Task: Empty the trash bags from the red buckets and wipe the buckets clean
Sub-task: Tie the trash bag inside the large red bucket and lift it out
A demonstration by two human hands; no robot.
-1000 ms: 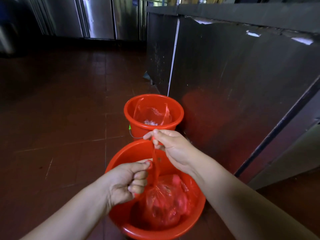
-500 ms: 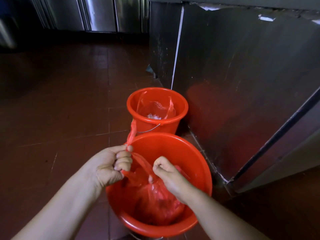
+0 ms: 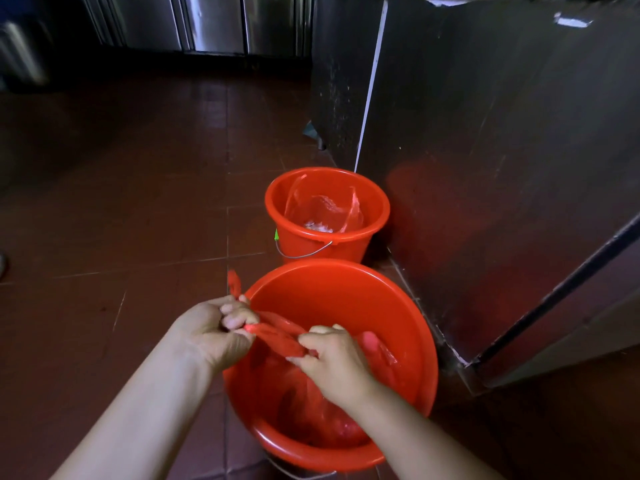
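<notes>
Both hands grip twisted strands of the red bag point(image 3: 322, 407) inside the near bucket point(image 3: 408, 327) on the floor: left hand point(image 3: 214, 332) at the rim, right hand point(image 3: 334, 363) over the middle, possibly knotting.

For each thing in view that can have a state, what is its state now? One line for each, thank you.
Near bucket: upright on the floor, trash bag inside.
Near trash bag: in the bucket, handles pulled taut between both hands.
Left hand: grips one bag handle.
Right hand: grips the other handle.
Far bucket: upright beside the steel cabinet, wire handle down.
Far bag: open, untied, inside its bucket.
</notes>
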